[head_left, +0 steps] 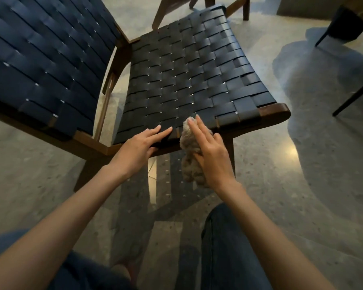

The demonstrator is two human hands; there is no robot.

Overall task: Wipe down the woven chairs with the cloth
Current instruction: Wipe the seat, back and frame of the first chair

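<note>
Head view shows the left hand lying flat with straight, spread fingers on the near edge of the middle woven chair, just left of the right hand. That hand presses a fluffy beige cloth against the same near edge with straight fingers, the cloth's lower end hanging below the seat's wooden rail. Another woven chair stands close on the left, on the speckled floor.

The chair seat is woven of smooth dark straps on a brown wood frame. The cloth looks fuzzy (beige terry), the floor polished, speckled stone.
</note>
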